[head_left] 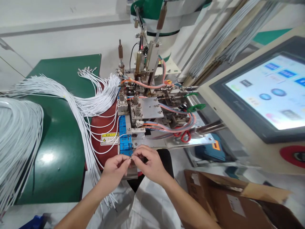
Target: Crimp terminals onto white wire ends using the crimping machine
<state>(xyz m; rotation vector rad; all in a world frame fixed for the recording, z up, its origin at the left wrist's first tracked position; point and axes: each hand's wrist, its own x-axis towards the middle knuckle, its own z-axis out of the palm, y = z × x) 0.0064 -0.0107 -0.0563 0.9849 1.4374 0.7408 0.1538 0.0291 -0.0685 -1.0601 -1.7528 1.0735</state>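
My left hand [113, 170] and my right hand [149, 163] meet just in front of a small assembly machine [145, 108]. Both pinch something tiny between thumb and fingertips at the machine's front edge; it looks like a wire end or small part, too small to name. A bundle of thin white wires [95, 101] with metal terminals fans across the green mat [59, 152] and a red pad [105, 127], passing under my left hand. Blue connector blocks [124, 140] line the machine's left side just above my fingers.
A touchscreen panel [269, 92] stands at the right with a red button [294, 156] below it. An open cardboard box [238, 200] sits at the lower right. More white wires [16, 136] pile up at the far left. A white-and-green feeder bowl [164, 16] rises behind the machine.
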